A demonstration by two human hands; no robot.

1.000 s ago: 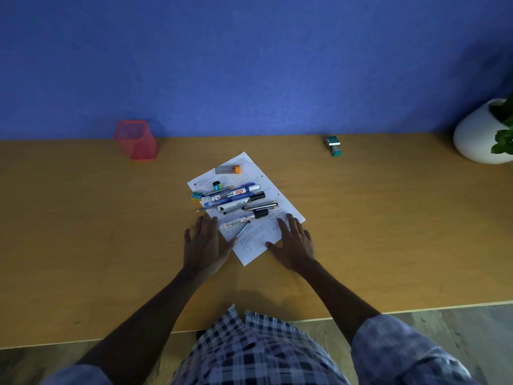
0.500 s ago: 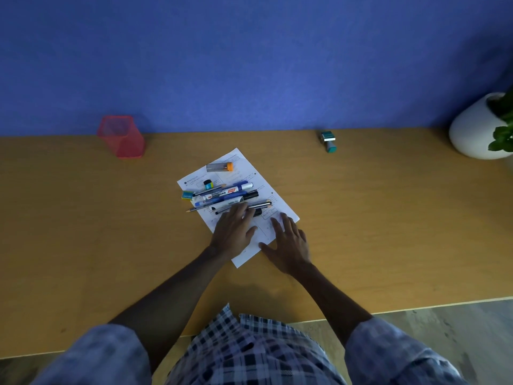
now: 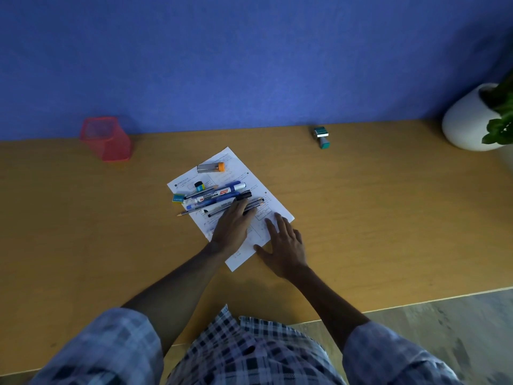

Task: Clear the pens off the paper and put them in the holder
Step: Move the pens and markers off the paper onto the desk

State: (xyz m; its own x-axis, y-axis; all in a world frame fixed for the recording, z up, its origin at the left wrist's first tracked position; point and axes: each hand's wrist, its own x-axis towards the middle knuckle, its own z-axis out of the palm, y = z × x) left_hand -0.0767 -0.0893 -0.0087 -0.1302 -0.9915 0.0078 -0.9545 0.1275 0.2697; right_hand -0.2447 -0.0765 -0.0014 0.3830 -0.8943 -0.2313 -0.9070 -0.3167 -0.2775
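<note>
A white printed sheet of paper lies slantwise on the yellow-brown wooden desk, bearing a cluster of pens and markers. The left hand rests palm-down on the near side of that cluster, fingers reaching over the black pens; whether it grasps any cannot be told. The right hand lies flat with fingers spread wide on the sheet's near right edge, holding nothing. The pink mesh holder stands well apart, at the far left by the blue wall.
</note>
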